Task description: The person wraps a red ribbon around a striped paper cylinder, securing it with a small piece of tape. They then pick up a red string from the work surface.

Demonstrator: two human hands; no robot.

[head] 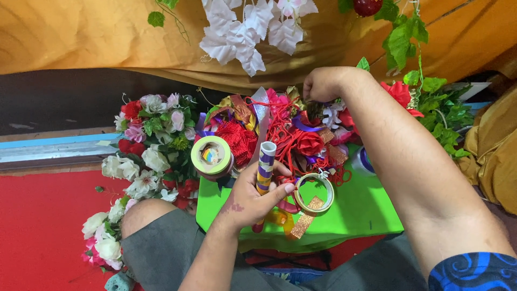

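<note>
Two bare hands work over a heap of ribbons and cloth flowers on a bright green surface [366, 213].

The left hand [249, 200] has its fingers curled tight around a striped purple, yellow and white paper roll [265, 164], held upright. The right hand [322, 83], at one o'clock from it, pinches its fingers into tangled red cord [280, 134]. A tape ring [314, 192] lies just at three o'clock of the left hand; a thick tape roll [211, 156] at ten o'clock.

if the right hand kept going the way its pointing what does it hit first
Probably the heap of red cord and ribbon: the right hand already reaches down into its top among the fabric flowers, though depth is hard to judge from above.
</note>
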